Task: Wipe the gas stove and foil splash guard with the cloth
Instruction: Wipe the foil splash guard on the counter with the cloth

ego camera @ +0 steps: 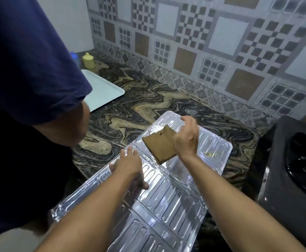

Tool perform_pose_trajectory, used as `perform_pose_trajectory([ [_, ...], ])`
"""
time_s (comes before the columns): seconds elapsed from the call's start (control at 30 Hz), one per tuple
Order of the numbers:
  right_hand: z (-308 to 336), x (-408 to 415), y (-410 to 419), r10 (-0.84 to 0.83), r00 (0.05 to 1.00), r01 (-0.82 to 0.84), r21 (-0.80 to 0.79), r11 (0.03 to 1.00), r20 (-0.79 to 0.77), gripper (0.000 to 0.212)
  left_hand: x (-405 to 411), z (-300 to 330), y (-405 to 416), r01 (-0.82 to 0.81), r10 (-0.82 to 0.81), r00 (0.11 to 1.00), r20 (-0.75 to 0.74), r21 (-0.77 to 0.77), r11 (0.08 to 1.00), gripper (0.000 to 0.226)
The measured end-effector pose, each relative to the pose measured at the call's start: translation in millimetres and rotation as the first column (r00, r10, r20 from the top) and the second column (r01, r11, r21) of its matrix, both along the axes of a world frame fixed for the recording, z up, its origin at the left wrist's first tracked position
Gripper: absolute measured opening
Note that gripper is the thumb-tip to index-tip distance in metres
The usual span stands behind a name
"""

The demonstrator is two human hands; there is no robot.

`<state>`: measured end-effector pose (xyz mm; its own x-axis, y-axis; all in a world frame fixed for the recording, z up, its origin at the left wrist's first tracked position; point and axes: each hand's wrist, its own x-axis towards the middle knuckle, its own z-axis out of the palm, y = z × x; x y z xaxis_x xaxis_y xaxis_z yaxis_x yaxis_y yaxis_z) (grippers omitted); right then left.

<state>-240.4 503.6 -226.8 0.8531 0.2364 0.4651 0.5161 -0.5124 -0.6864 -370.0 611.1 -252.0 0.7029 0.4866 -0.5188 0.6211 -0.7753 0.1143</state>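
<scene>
The shiny ribbed foil splash guard (166, 200) lies flat across the marbled counter, reaching from the near edge up toward the wall. My left hand (130, 166) presses flat on its left side with fingers spread. My right hand (185, 140) grips a brown folded cloth (159, 144) and holds it against the guard's far panel. The dark gas stove (290, 171) stands at the right edge, a black burner ring visible on it.
Another person in a dark blue shirt (30, 79) stands close at the left, an elbow over the counter. A pale tray (103, 90) lies behind them, with a yellow container (88, 60) and a blue-lidded one (74, 57) in the corner. A patterned tile wall (203, 42) runs along the back.
</scene>
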Motion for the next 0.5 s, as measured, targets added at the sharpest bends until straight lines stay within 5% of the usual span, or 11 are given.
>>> perform_pose_trajectory([
  [0.1, -24, -4, 12, 0.284, 0.958, -0.277, -0.416, 0.866, -0.048, 0.044, 0, 0, 0, 0.005, -0.005, 1.000, -0.013, 0.001, 1.000, 0.144],
  [0.2, -52, 5, 15, 0.166, 0.949, -0.309, -0.704, 0.639, -0.267, 0.065, 1, -2, 1, 0.016, -0.015, 1.000, -0.024, 0.007, 1.000, 0.146],
  [0.3, -70, 8, 24, 0.269, 0.917, -0.394, -0.783, 0.481, -0.295, 0.065, 3, -6, 3, 0.028, -0.028, 0.999, -0.043, 0.015, 0.999, 0.150],
  [0.4, -69, 23, 43, 0.420, 0.871, -0.437, -0.794, 0.423, -0.255, 0.062, 5, -9, 6, 0.011, -0.010, 0.998, -0.056, 0.006, 1.000, 0.150],
  [0.5, -65, 54, 51, 0.396, 0.883, -0.426, -0.788, 0.445, -0.253, 0.060, 9, -13, 10, 0.017, -0.017, 0.998, -0.055, 0.001, 1.000, 0.150],
])
